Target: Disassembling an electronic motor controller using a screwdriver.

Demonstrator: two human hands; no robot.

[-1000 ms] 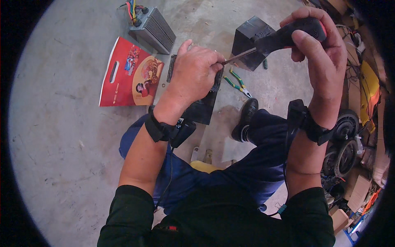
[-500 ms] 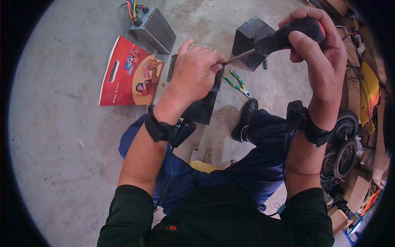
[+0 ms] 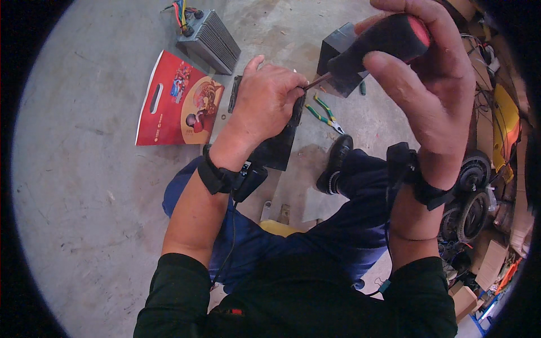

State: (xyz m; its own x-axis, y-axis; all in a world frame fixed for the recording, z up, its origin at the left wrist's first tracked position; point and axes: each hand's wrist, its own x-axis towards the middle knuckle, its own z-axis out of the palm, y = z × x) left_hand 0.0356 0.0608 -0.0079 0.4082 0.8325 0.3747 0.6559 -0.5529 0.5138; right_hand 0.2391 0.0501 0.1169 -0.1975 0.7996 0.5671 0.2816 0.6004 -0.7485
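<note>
My right hand [image 3: 437,90] has its fingers curled around the black and red handle of a screwdriver [image 3: 382,49]. The screwdriver's thin shaft slants down to the left, and its tip meets the fingertips of my left hand [image 3: 266,101]. That hand is closed, thumb and forefinger pinched at the tip; what lies between them is hidden. Beneath it is a black box-like part [image 3: 277,147], mostly covered by the hand and wrist. Green and yellow pliers [image 3: 327,114] lie on the floor just right of this part.
A finned grey metal box [image 3: 211,42] with coloured wires stands at the far left, beside a red bag [image 3: 174,104]. Behind the screwdriver sits a dark box [image 3: 340,59]. Wheels [image 3: 472,217], cardboard [image 3: 490,265] and a yellow panel [image 3: 505,127] crowd the right side.
My right hand has shifted slightly left and its grip on the screwdriver's handle has changed, the handle now turned a little. My left hand has stayed in place.
</note>
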